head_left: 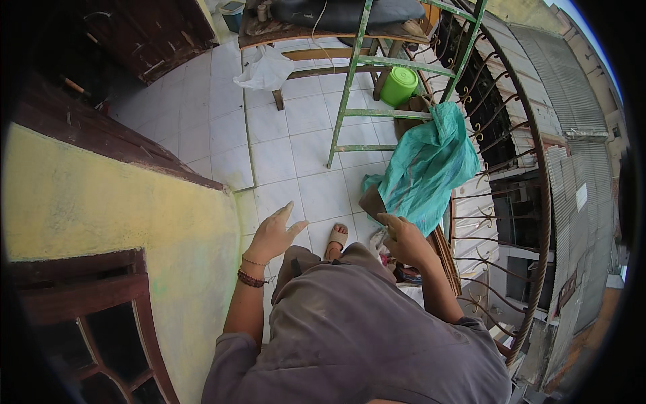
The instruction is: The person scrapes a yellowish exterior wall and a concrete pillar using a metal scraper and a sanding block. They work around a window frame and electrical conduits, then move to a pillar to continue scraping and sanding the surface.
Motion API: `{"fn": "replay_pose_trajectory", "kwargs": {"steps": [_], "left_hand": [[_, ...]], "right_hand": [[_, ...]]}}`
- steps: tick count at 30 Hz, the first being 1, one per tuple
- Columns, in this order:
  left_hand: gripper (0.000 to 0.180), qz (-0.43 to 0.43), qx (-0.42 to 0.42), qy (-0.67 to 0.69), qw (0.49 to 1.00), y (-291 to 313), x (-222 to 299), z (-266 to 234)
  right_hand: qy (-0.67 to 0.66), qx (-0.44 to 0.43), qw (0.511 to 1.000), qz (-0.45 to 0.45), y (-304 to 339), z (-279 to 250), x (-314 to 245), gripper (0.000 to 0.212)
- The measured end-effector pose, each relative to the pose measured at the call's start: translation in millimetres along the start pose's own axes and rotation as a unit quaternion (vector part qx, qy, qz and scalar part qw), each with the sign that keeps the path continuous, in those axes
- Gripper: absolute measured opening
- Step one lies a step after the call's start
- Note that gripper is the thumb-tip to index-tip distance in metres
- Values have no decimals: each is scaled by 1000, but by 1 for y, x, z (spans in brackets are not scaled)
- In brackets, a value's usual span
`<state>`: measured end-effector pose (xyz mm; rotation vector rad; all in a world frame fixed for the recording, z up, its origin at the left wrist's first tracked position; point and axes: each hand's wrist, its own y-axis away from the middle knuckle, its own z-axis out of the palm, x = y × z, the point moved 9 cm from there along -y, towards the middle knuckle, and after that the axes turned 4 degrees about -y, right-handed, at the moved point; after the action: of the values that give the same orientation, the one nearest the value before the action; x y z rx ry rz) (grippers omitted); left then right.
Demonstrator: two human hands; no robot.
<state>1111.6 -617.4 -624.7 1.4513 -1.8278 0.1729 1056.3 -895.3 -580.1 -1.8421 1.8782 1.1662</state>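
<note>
My left hand [271,233] is held out over the white tiled floor [276,161], empty, with its fingers stretched and thumb apart. Bracelets circle that wrist. In my right hand [405,240], fingers are closed on the edge of a flat grey-brown piece [371,202]; its exact kind I cannot make out. Just beyond this hand, a teal woven plastic sheet [431,168] lies bunched up, partly against a green metal ladder [350,87]. Below the right wrist is a pile of cloth [406,273], partly hidden by my arm.
A yellow wall [114,195] with brown wooden frames runs along my left. A curved iron railing [538,168] bounds the right, with metal roofs beyond. Ahead stand a wooden table [303,31] with a white plastic bag [264,67] and a lime-green bucket [399,86].
</note>
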Motion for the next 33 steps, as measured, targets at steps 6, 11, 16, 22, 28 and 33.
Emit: {"fn": "replay_pose_trajectory", "kwargs": {"steps": [6,11,16,22,28,33], "left_hand": [[79,-100,-24,80,991,-49,-57,-34],[80,-113,-79,28,990,-110,-116,-70],[72,-8,-69,3,998,-207,-117,-155],[68,95,-46,-26,994,-307,-104,-258],[66,47,-42,42,997,-367,-137,-297],[60,-41,-69,85,993,-407,-188,-316]], "right_hand": [[-6,23,999,-39,-105,-39,-32,63],[7,33,999,1,-177,-23,-56,65],[-4,-17,997,71,-243,0,-116,60],[-47,22,997,54,-323,4,-198,55],[-54,-11,990,127,-392,4,-201,54],[-29,-5,997,76,-490,-11,-207,51]]}}
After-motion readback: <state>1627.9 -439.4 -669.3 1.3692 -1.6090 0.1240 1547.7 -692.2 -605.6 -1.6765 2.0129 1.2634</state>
